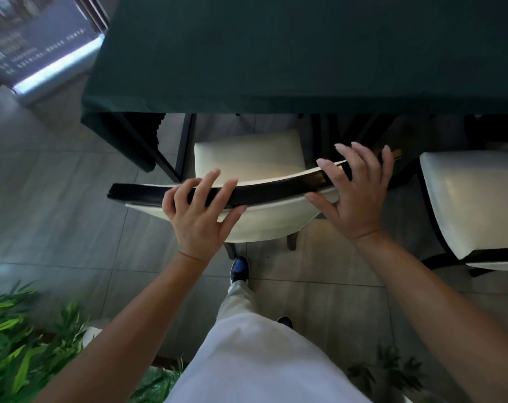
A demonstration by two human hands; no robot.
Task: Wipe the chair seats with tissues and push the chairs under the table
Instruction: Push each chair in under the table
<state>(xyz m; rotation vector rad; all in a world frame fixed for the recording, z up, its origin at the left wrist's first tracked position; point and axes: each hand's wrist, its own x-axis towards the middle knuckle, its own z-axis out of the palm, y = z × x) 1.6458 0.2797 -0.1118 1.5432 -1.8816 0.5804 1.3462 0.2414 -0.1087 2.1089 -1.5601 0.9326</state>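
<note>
A chair with a cream seat and a black curved top rail stands in front of me, its seat partly under the table with the dark green cloth. My left hand lies over the left part of the rail, fingers spread across its top and thumb on the near side. My right hand rests on the rail's right end, fingers straight and splayed over it. No tissue is in view.
A second cream chair stands to the right, pulled out from the table. A black table leg is just left of the seat. Green plants fill the lower left. My foot is behind the chair on the tiled floor.
</note>
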